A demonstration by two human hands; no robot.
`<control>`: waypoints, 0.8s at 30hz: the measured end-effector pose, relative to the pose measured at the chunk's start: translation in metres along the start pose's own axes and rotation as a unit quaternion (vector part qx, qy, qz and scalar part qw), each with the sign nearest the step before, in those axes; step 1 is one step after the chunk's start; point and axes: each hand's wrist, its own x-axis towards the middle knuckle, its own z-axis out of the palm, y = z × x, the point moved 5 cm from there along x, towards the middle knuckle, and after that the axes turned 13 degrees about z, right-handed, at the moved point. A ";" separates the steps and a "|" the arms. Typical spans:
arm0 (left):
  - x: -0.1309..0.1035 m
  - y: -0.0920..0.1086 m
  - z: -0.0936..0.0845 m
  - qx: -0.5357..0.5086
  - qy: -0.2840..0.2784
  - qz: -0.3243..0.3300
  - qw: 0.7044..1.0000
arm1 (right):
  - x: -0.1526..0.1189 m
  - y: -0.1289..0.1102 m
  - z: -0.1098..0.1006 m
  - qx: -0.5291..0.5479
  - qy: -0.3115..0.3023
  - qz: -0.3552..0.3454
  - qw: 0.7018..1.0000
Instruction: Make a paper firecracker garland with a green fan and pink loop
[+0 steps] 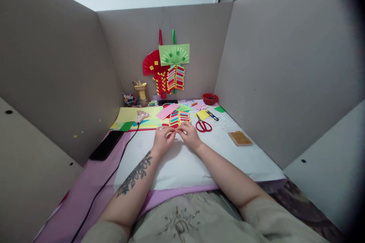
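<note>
Left hand [164, 138] and right hand [188, 134] pinch, fingertips together, what is probably a small red paper piece [175, 130], midway between left and right edges of the surface [194, 167]; likely light, easily crushed, best held gently by its ends.

The rolls [184, 115] look papery, the red bowl [210, 101] smooth plastic.
</note>
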 end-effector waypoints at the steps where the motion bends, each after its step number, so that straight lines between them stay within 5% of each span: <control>1: 0.001 0.000 0.000 -0.003 -0.007 0.002 1.000 | 0.000 0.000 0.000 -0.004 -0.002 0.002 1.000; 13: 0.005 0.007 -0.002 0.049 -0.083 0.021 0.995 | 0.003 0.002 -0.004 0.040 0.000 0.033 0.999; 19: 0.004 0.007 -0.019 0.065 0.020 -0.008 0.998 | 0.005 0.003 -0.005 0.019 0.000 0.036 0.999; 24: 0.002 0.015 -0.019 0.047 0.041 0.028 0.998 | 0.004 0.004 0.005 -0.019 -0.024 0.040 0.999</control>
